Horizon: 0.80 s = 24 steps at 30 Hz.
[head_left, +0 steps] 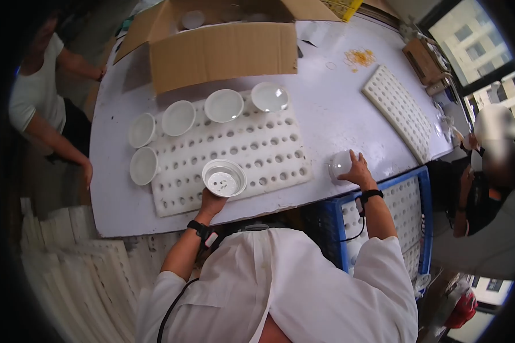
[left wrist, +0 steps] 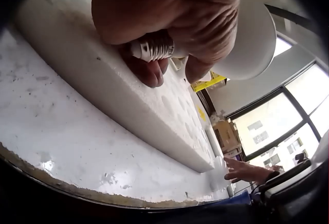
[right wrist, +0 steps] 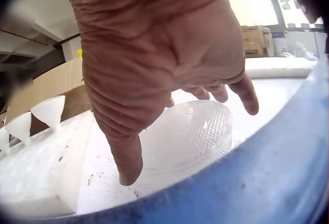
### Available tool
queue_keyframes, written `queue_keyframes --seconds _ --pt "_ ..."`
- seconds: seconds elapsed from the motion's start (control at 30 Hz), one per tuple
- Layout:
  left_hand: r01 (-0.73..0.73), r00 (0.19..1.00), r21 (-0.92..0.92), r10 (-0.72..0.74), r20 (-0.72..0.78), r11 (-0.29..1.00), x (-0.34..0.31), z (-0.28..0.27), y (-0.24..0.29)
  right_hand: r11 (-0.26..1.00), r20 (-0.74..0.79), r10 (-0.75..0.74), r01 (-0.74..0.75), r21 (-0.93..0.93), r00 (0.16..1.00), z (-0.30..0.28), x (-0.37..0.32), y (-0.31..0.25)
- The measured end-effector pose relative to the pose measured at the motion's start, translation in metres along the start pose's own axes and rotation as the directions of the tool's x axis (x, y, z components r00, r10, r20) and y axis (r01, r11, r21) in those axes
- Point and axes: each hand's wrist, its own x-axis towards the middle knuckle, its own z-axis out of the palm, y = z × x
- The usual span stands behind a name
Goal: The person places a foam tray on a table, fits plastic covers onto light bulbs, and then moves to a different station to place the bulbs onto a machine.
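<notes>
My left hand (head_left: 213,202) holds a white lamp housing (head_left: 224,178) from below, its open side up with a perforated plate inside; in the left wrist view my fingers curl round its neck beside the metal screw base (left wrist: 153,48). My right hand (head_left: 357,172) is at a clear textured cover (head_left: 341,164) on the table, fingers spread over it; in the right wrist view the cover (right wrist: 187,136) lies under the palm, between thumb and fingers. Several white cups (head_left: 178,118) stand along the back and left edges of the white foam board (head_left: 234,143) with rows of holes.
A cardboard box (head_left: 223,51) stands at the back. Orange rubber bands (head_left: 359,58) and a second foam board (head_left: 397,111) lie at the right. A blue crate (head_left: 424,217) adjoins the table's front edge. One person is at the left, another at the right.
</notes>
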Motion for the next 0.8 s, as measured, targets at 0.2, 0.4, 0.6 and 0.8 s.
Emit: queue_keyframes --seconds 0.2,0.4,0.6,0.8 --pt "0.077 0.996 0.055 -0.079 0.034 0.995 0.002 0.002 -0.002 0.997 -0.021 -0.011 0.010 -0.074 1.000 -0.008 -0.003 -0.009" --pt "-0.077 0.997 -0.074 0.077 -0.003 0.994 0.006 0.002 0.001 0.994 -0.337 -0.086 0.103 0.034 0.938 -0.020 -0.019 -0.029" --pt "-0.089 0.953 -0.339 0.179 0.243 0.937 0.022 0.005 0.043 0.492 -0.291 -0.693 0.728 0.478 0.660 -0.045 -0.095 -0.163" --pt "-0.239 0.954 -0.063 0.246 0.170 0.969 0.024 -0.002 0.087 0.461 -0.161 -0.819 0.799 0.385 0.551 -0.046 -0.110 -0.214"
